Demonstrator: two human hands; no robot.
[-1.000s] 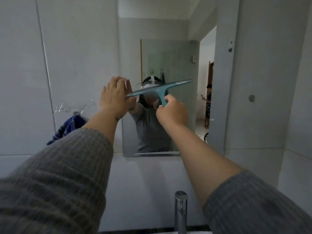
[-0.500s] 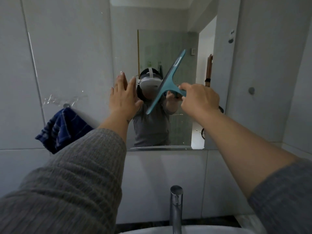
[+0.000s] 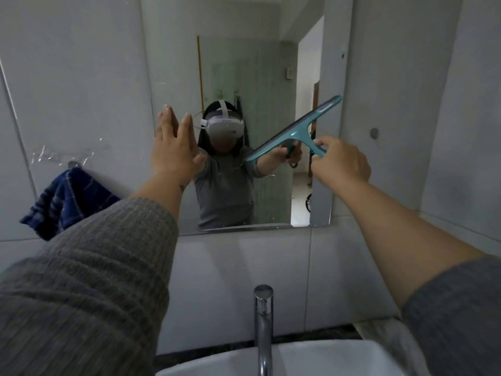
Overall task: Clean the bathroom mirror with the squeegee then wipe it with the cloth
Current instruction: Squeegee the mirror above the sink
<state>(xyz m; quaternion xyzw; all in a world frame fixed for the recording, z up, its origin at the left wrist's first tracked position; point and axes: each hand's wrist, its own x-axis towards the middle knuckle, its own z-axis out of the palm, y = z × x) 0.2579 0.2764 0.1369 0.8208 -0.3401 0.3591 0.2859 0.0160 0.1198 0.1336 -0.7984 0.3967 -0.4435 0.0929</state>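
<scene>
The rectangular mirror (image 3: 173, 63) hangs on the tiled wall above the basin. My right hand (image 3: 340, 165) grips the handle of a teal squeegee (image 3: 294, 130), whose blade lies slanted on the mirror's right half, upper end near the right edge. My left hand (image 3: 173, 151) rests flat, fingers up, against the mirror's left side. A dark blue checked cloth (image 3: 67, 200) hangs from a wall hook left of the mirror, partly behind my left sleeve.
A chrome tap (image 3: 263, 324) stands over the white basin (image 3: 325, 356) directly below. A small round fitting (image 3: 374, 132) sits on the right wall tile. The mirror reflects a person wearing a headset and an open doorway.
My right hand has carried the squeegee from the mirror's middle to its right side, the blade turning from level to slanted. My left hand stays on the glass. The view has dropped.
</scene>
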